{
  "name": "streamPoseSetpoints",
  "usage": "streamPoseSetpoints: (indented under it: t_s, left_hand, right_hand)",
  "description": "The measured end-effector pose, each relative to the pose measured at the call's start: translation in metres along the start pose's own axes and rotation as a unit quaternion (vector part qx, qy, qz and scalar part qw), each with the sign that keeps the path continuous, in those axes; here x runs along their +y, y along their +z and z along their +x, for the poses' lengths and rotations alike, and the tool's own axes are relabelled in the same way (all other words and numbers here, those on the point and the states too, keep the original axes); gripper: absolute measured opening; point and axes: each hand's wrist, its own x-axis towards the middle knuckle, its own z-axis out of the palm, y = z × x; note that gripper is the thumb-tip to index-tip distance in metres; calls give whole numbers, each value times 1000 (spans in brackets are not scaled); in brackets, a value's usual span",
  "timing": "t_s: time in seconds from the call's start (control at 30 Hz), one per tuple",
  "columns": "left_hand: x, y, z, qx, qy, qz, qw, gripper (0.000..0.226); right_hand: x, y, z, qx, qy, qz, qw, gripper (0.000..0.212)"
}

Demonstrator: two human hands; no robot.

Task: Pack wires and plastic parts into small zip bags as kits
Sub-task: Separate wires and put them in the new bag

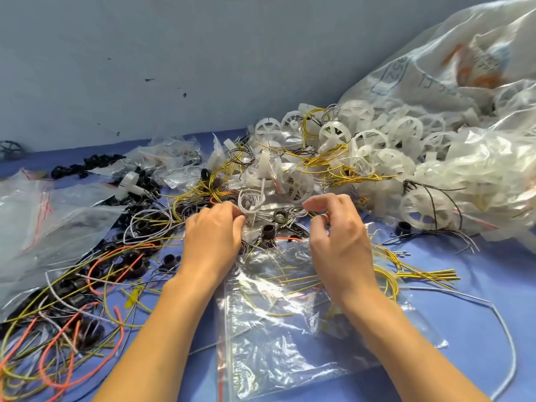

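Clear small zip bag sits between my hands above the wire pile, left hand and right hand each pinching one side narrowly; I judge filling is underway, and next its mouth needs pressing closed.

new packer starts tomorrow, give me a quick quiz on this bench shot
1. True or false: a clear plastic zip bag lies under the right hand's forearm, beside the left hand.
2. The pile of white spoked plastic wheels sits: A left, B right, C near edge?
3. What colour is the table surface?
Key: 1 true; 2 B; 3 blue.
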Motion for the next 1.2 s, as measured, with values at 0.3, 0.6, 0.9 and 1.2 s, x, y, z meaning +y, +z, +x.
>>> streamPoseSetpoints:
  t_s: [0.3, 0.6, 0.9, 1.2]
  left_hand:
    - [-9, -26, -8, -22, 50, -160, 986, 16]
    - [-15, -29, -19, -42, 94, -183, 978, 15]
    - [-16, -32, -21, 47, 11, -155, 987, 41]
    - [3, -52, -20, 98, 162, -65, 980, 32]
  right_hand:
    - [1, 1, 2, -103, -128, -168, 972, 54]
    - [-3, 14, 4, -69, -210, -229, 948, 21]
    - [-13, 5, 22, -43, 23, 79, 996, 19]
    - [-28, -5, 22, -219, -12, 182, 958, 14]
